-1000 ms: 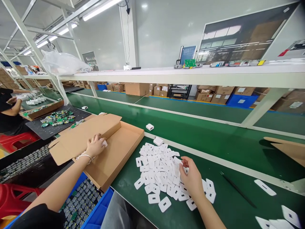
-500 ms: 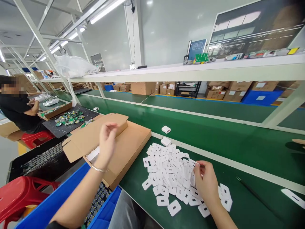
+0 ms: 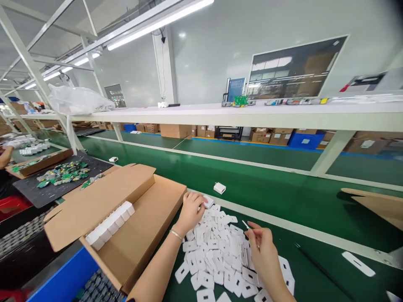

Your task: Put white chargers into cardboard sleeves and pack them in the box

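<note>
My left hand [image 3: 191, 212] reaches past the carton's right edge, its fingers curled against a white plug charger [image 3: 208, 201] at the back of a heap. My right hand [image 3: 260, 245] pinches a small white cover plate [image 3: 245, 225], seen nearly edge-on, between thumb and fingers. Beneath and between both hands spreads a heap of white cover plates [image 3: 217, 247], each with a slot. Another white plug charger [image 3: 219, 188] lies on the green belt behind the heap. The open carton [image 3: 147, 222] at left holds a row of white housings [image 3: 110, 225] along its left wall.
Dark tweezers [image 3: 324, 268] and a long white slotted strip [image 3: 358, 263] lie to the right. A cardboard piece [image 3: 374, 205] juts over the belt. At left, circuit boards [image 3: 64, 173] cover a black mat; a co-worker's arm [image 3: 5, 157] shows beyond. A shelf [image 3: 201, 114] spans above.
My left hand has moved right, from above the carton to the charger by the heap. My right hand has lifted a plate slightly off the heap. The view has swung right.
</note>
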The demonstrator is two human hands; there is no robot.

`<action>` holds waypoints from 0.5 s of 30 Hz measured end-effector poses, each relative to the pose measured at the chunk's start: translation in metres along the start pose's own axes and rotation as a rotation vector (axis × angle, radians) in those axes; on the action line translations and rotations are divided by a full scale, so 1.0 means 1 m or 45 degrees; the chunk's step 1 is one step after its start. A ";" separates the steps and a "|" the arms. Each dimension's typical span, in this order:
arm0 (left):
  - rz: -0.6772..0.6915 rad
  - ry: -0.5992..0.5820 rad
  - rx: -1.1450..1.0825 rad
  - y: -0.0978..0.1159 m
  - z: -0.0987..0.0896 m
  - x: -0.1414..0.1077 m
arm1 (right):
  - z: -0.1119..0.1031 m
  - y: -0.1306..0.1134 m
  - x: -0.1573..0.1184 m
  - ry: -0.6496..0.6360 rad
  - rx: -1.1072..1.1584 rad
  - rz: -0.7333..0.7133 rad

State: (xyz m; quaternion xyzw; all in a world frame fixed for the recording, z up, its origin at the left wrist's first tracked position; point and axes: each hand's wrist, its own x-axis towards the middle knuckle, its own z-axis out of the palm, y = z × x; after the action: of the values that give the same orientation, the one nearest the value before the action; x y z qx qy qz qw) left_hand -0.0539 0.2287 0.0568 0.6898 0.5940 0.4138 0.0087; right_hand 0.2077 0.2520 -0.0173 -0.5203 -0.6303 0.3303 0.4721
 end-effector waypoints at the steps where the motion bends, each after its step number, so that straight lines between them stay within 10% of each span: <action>1: -0.015 -0.005 -0.006 -0.010 0.005 -0.002 | 0.001 0.001 0.000 -0.002 -0.002 0.001; 15: -0.351 -0.080 -0.150 -0.067 0.024 -0.013 | 0.001 0.003 -0.003 -0.084 -0.423 -0.125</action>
State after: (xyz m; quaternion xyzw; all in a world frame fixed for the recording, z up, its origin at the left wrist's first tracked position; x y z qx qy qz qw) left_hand -0.0938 0.2494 -0.0006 0.6126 0.6573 0.4210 0.1244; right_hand 0.2079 0.2502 -0.0214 -0.5487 -0.7159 0.2151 0.3743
